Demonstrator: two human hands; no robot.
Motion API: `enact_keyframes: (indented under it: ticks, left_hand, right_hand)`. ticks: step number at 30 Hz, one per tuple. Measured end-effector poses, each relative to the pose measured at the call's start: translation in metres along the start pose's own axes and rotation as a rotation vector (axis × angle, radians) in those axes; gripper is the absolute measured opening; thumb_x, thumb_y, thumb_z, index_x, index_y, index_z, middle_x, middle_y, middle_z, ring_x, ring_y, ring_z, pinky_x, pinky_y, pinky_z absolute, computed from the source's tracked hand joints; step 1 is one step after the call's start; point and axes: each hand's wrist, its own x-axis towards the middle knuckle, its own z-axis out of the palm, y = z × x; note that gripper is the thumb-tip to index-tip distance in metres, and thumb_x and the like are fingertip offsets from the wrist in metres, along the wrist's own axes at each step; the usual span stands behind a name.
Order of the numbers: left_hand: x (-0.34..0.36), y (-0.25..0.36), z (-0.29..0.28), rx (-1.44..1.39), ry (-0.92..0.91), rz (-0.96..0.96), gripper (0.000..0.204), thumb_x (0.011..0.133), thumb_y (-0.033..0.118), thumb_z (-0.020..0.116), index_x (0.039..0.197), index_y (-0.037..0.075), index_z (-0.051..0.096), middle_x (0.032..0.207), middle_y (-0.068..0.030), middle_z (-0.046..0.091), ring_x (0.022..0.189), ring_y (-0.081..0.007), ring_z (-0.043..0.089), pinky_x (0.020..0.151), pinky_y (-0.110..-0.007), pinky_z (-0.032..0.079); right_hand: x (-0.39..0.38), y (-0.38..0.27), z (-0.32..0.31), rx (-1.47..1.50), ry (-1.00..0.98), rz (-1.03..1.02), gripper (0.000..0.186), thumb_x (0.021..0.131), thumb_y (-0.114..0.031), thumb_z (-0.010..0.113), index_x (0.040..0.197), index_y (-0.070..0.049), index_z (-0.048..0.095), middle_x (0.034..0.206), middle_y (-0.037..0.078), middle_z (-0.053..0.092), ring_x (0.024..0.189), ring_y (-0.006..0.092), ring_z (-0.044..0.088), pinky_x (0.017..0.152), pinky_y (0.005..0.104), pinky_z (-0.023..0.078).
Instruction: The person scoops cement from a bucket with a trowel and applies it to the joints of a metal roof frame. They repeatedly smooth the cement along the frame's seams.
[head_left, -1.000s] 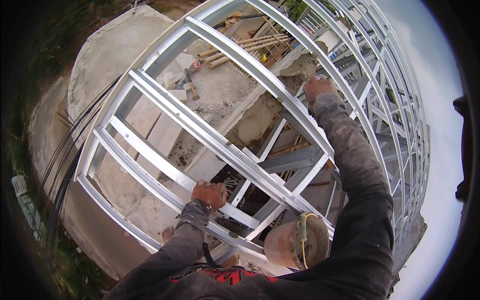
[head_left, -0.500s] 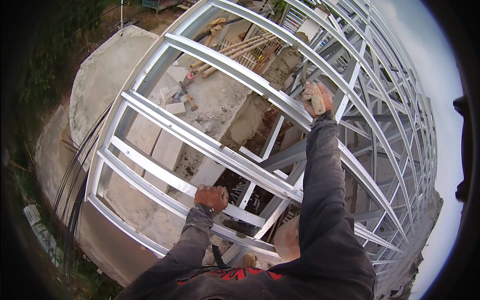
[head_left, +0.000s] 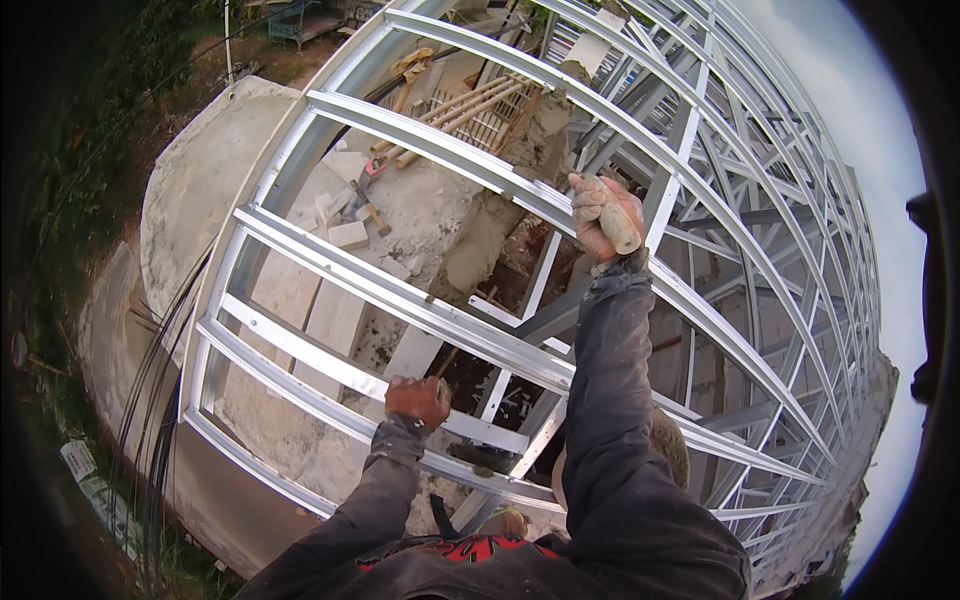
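Gripping a tool handle (head_left: 624, 237) | right hand (head_left: 602, 212), fingers curled tightly round it | handle lies inside that fist, far right of the left hand (head_left: 418, 400), long axis slanting near-right to far-left, other end hidden | pale, rounded, grimy | left fingers folded over 1 bright metal strip (head_left: 312, 350) | rough mortar (head_left: 545, 135) farther left

"What have you got?"
"My left hand (head_left: 418, 402) is closed over a silver metal strip (head_left: 308, 347); my right hand (head_left: 604, 214) grips a rounded, pale handle (head_left: 627, 238)."
"And nearby?"
"Grey-brown mortar (head_left: 478, 240) left of my right hand, a hammer (head_left: 373, 211) beyond my left."
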Motion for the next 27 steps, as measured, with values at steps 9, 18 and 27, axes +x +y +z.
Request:
enact_keyframes:
  ticks: [9,18,27]
  left_hand:
    - [0.000,0.003,-0.004,-0.002,0.091,0.012,0.019,0.074,0.027,0.063,0.069,0.009,0.063,0.057,-0.0136,0.060,0.054,-0.0301,0.060,0.065,-0.043,0.046]
    - [0.000,0.003,-0.004,0.035,0.014,0.016,0.020,0.076,0.030,0.063,0.070,0.011,0.060,0.061,-0.0125,0.062,0.058,-0.0291,0.062,0.064,-0.043,0.044]
    - [-0.001,0.004,-0.004,0.027,0.052,0.003,0.020,0.076,0.030,0.063,0.070,0.011,0.060,0.061,-0.0122,0.063,0.057,-0.0292,0.062,0.064,-0.043,0.045]
  right_hand:
    - [0.063,-0.017,-0.030,-0.082,0.140,-0.108,0.034,0.096,-0.018,0.042,0.113,0.011,0.043,0.080,0.006,0.053,0.067,0.0163,0.056,0.059,0.0281,0.051]
    - [0.005,0.021,0.008,-0.790,0.366,-0.128,0.032,0.096,-0.028,0.049,0.097,0.004,0.053,0.078,0.008,0.056,0.063,0.0192,0.057,0.055,0.0327,0.051]
    - [0.022,0.006,0.021,-1.252,0.468,0.129,0.029,0.095,-0.028,0.054,0.088,0.000,0.054,0.074,0.007,0.056,0.057,0.0174,0.057,0.049,0.0324,0.050]
